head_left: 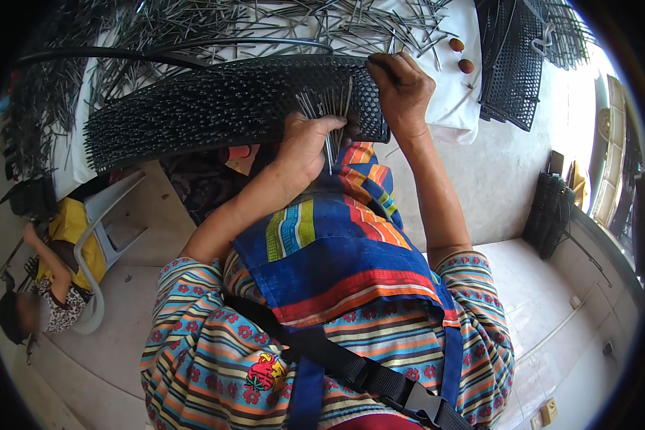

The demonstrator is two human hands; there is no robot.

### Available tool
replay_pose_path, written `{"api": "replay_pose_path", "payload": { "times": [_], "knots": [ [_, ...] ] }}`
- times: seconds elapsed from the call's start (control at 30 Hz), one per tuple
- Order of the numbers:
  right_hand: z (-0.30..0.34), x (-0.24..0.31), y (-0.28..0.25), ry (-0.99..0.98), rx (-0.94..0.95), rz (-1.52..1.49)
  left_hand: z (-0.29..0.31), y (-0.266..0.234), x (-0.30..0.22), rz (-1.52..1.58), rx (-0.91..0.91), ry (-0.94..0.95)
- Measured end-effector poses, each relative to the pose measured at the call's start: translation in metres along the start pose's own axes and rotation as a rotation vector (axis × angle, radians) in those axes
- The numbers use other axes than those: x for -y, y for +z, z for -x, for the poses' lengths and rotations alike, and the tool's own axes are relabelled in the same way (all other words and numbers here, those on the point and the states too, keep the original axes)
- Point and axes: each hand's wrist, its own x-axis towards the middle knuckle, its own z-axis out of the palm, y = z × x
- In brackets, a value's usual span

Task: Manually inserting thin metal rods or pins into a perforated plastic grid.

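A long black perforated panel [193, 107] lies across in front of me, its left and middle parts thick with short dark rods standing in the holes. Bare holes show at its right end. My left hand [302, 147] is closed around a fanned bundle of thin metal rods [330, 143], held over the panel's near edge with the thumb across them. At the far right corner of the panel, my right hand [406, 89] has its fingers curled and pinched together against the edge. Whatever lies between those fingertips is hidden.
Many loose rods [365, 25] are strewn over the white-covered table [451, 100] behind the panel. Two small reddish-brown round things [466, 66] lie at right, near hanging black mesh sheets [512, 72]. A person [57, 287] sits in a pale chair [97, 251] at far left.
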Motion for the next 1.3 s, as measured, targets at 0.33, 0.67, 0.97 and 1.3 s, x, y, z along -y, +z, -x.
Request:
{"api": "replay_pose_path", "payload": {
  "times": [0.33, 0.67, 0.97, 1.3],
  "knots": [
    [0.015, -0.003, -0.017, 0.797, 0.204, -0.858, 0.005, 0.018, -0.003, 0.077, -0.033, 0.068],
    [-0.005, -0.020, -0.010, 0.211, -0.268, -0.539, 0.031, -0.029, 0.015, -0.213, 0.384, -0.234],
    [-0.003, -0.022, -0.009, 0.222, -0.283, -0.537, 0.032, -0.018, 0.009, -0.278, 0.274, -0.065],
    [0.008, -0.016, 0.001, 0.096, -0.043, -0.067, 0.019, -0.003, 0.010, -0.159, 0.028, -0.072]
  ]
}}
